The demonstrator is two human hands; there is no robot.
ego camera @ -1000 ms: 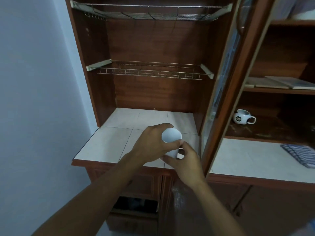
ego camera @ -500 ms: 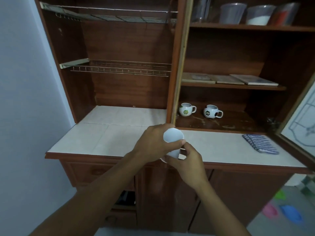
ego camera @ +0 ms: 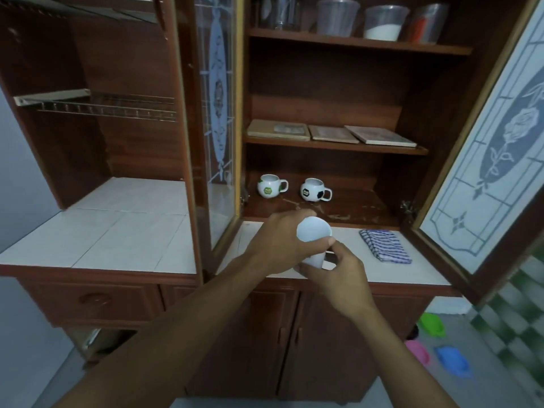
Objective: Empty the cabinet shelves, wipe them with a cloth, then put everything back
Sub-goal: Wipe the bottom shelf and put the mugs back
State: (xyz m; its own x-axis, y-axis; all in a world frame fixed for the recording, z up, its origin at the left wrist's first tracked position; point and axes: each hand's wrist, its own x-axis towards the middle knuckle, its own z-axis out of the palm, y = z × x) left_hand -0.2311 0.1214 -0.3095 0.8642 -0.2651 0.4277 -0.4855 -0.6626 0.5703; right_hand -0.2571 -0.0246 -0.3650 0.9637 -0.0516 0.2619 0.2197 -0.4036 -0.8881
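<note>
Both hands hold a white cup at frame centre over the tiled bench: left hand wrapped round it, right hand pinching its lower end. Striped cloth lies just right; green-marked mug and football mug stand on shelf behind.

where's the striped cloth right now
In the head view, the striped cloth lies folded on the right part of the tiled counter. It is just right of the white cup and below the open right door.
</note>
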